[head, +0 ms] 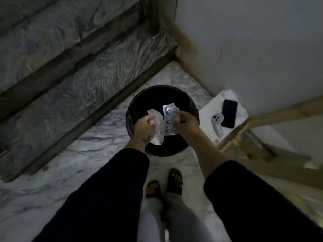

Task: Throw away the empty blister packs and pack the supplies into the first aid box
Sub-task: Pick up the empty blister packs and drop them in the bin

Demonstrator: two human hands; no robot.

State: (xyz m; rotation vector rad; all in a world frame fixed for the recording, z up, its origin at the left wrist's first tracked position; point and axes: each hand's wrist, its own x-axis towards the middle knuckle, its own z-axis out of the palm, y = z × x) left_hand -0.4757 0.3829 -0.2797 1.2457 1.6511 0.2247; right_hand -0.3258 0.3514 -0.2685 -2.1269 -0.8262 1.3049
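A round black waste bin [139, 100] stands on the marble floor straight below my hands. My left hand [144, 126] is shut on a crumpled silver blister pack [158, 127] and holds it over the bin's opening. My right hand [186, 122] pinches a flat silver blister pack with blue markings [169, 119] by its right edge, also above the bin. The two packs hang side by side and nearly touch. The first aid box is not in view.
Marble steps [73, 70] rise at the left. Right of the bin, a small white stand [208, 117] carries a black phone [229, 113] and a grey tube [217, 124]. A white wall [253, 41] and wooden frame [272, 110] close the right. My sandalled feet [164, 186] stand below.
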